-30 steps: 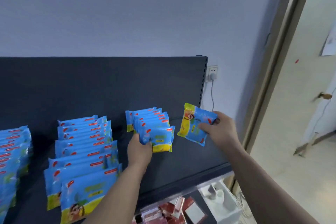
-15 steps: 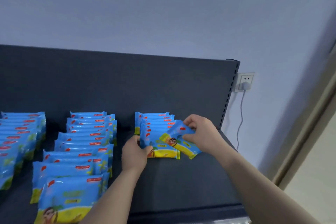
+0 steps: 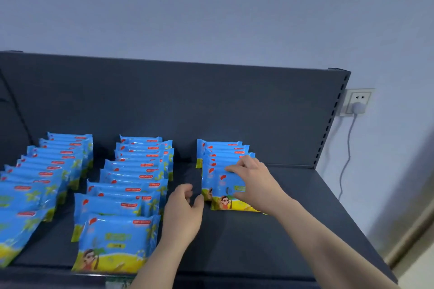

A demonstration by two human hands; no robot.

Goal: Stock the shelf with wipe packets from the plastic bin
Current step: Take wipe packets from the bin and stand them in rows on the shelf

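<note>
Dark shelf [image 3: 270,237] with dark back panel, blue-grey wall behind, wall socket [image 3: 358,101] with plug and cord at right. Three rows of blue wipe packets; left row [image 3: 42,185], middle row [image 3: 126,195], right row [image 3: 223,155]. Right hand [image 3: 253,180] grips the front packet [image 3: 225,197], standing at the front of the right row. Left hand [image 3: 183,211] half curled, empty, just beside that packet's left edge. Versus 0.5 s ago: packet was tilted, now upright; left hand has let go.
</note>
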